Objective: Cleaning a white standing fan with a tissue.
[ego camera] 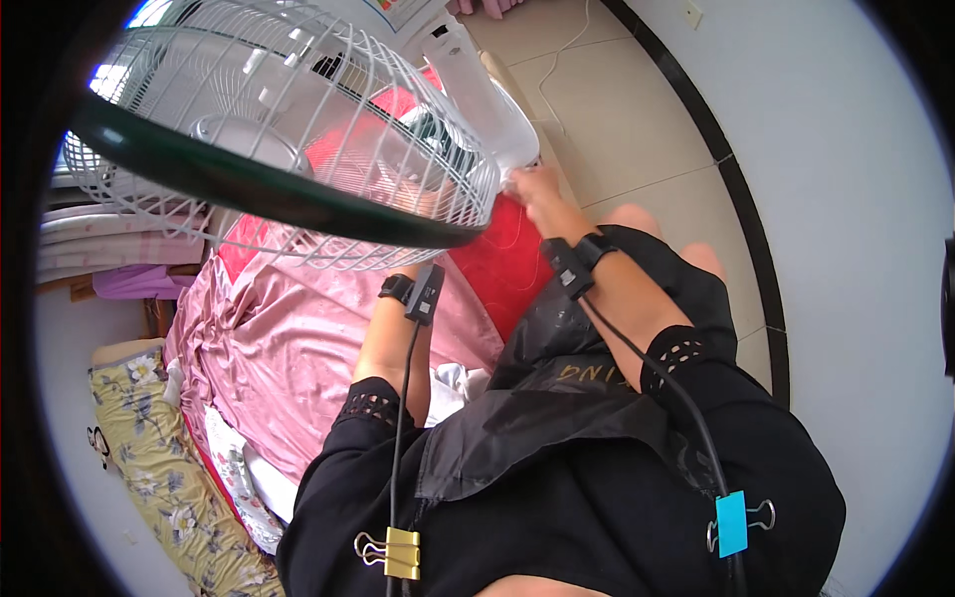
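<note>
An electric fan with a white wire cage [347,160] and a dark green rim band [261,183] fills the upper left, lying tilted above the bed. Its white plastic stand and base [496,112] extend to the right of the cage. My right hand [533,184] is closed at the near edge of the base; the fingertips are partly hidden. Behind the cage, blurred through its wires, is my left hand [429,200]; its fingers and what they touch cannot be made out. Both wrists carry black straps with small black devices.
Pink satin bedding [276,321] and a red quilt [503,261] lie under and beside the fan. Folded bedding [112,239] is stacked at the left, above a floral mattress [160,463]. A thin white cable [552,67] runs over the tiled floor [634,119], beside the wall [843,224].
</note>
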The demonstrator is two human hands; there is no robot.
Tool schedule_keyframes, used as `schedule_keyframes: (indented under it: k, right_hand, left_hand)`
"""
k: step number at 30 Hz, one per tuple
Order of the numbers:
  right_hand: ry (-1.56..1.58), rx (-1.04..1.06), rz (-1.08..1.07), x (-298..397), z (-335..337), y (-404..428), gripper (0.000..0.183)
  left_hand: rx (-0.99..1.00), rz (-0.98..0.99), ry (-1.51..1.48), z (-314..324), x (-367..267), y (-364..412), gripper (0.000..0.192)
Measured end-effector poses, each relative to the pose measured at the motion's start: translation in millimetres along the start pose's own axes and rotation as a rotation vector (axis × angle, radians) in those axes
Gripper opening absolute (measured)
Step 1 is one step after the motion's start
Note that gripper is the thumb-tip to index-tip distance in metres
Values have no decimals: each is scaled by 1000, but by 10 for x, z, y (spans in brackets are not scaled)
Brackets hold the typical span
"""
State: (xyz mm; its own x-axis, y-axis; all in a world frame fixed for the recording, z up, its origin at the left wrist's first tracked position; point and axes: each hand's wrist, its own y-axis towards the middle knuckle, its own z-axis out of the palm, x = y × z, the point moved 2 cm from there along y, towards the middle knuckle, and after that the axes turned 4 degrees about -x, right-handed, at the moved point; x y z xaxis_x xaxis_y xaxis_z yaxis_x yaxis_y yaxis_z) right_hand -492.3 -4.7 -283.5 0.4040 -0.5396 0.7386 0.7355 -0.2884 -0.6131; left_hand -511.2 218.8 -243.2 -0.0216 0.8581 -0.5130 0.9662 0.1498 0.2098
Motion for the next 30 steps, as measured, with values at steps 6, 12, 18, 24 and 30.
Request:
schedule_keyframes:
  k: [6, 12, 18, 24, 30]
  right_hand:
    - [-187, 333, 100, -74, 107, -144, 23]
    - [-338, -2, -578, 475, -86, 11, 20]
    - [-793, -211, -1022, 696, -146, 213, 18]
    - [-985, -143, -1306, 415, 90, -42, 27]
    - [-950, 149, -1345, 302, 143, -248, 30]
  left_hand:
    - [-19, -18, -7, 5, 11, -39, 81]
    - [-31, -34, 3, -53, 57, -113, 82]
    - [-21, -39, -22, 64, -39, -274, 82]
    - [-20, -46, -15, 56, -15, -234, 83]
    - [-27, -41, -24, 83, -38, -210, 83]
